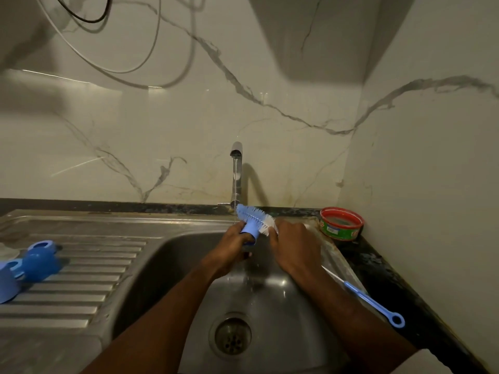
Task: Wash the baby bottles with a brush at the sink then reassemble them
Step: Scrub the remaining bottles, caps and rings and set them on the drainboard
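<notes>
Over the steel sink basin [172, 268], my left hand [232, 247] grips a small blue bottle ring [249, 232]. My right hand [295, 245] holds the bottle brush, whose blue and white bristle head [255, 215] pokes through the ring toward the tap. The brush's blue handle [372, 302] with a loop end sticks out behind my right wrist. A thin stream of water falls from the tap [236, 157] beside the bristles. Blue bottle parts [40, 261] lie on the ribbed drainboard at the left.
A red-rimmed round tub [341, 224] sits on the dark counter at the back right corner. The drain [232, 334] is near the basin's front. Marble-patterned walls close in behind and on the right. Cables hang at the upper left.
</notes>
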A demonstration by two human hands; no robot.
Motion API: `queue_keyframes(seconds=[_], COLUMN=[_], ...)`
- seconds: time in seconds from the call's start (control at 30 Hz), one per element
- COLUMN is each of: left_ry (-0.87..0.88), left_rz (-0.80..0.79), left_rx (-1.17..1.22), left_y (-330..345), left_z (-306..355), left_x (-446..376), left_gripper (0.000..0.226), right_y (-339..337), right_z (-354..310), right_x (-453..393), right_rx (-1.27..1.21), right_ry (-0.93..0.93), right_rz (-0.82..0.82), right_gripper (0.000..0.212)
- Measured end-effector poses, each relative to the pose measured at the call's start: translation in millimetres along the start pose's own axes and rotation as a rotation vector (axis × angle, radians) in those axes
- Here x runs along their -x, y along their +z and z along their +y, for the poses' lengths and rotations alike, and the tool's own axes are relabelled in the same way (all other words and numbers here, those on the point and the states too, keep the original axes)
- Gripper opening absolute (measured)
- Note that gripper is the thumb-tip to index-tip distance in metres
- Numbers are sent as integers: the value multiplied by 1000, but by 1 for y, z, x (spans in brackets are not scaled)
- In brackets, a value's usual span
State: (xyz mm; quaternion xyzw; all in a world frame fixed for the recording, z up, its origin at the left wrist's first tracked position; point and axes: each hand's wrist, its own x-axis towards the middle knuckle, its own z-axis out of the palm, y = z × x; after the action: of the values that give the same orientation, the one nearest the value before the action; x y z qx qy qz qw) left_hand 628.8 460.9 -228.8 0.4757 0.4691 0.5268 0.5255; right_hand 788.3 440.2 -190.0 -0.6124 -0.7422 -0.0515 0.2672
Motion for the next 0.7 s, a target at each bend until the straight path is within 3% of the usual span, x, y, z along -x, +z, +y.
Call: queue_keyframes(seconds=[0.1,0.17,0.33,0.57,0.63,0.7], left_ry=[11,24,125,226,219,229], left_rz=[-89,-52,78,16,101,223], left_rx=[175,256,15,-108,-131,-125], left_y=[0,0,-13,-15,-11,-13], left_z=[2,4,-9,-9,-8,-9], left_x=[1,0,-10,-1,-3,-8], left_gripper=[47,45,32,60,69,55], right_y=[-4,-5,-9,-5,-3,-2], right_z=[2,4,5,2,6,10], right_x=[-2,-3,3,-1,-4,-5], right_rx=[12,9,-6,-12,-20,-27], right_ry=[36,42,24,51,85,86], right_rz=[22,42,11,-30,-34,-38], right_gripper=[34,34,37,36,37,38])
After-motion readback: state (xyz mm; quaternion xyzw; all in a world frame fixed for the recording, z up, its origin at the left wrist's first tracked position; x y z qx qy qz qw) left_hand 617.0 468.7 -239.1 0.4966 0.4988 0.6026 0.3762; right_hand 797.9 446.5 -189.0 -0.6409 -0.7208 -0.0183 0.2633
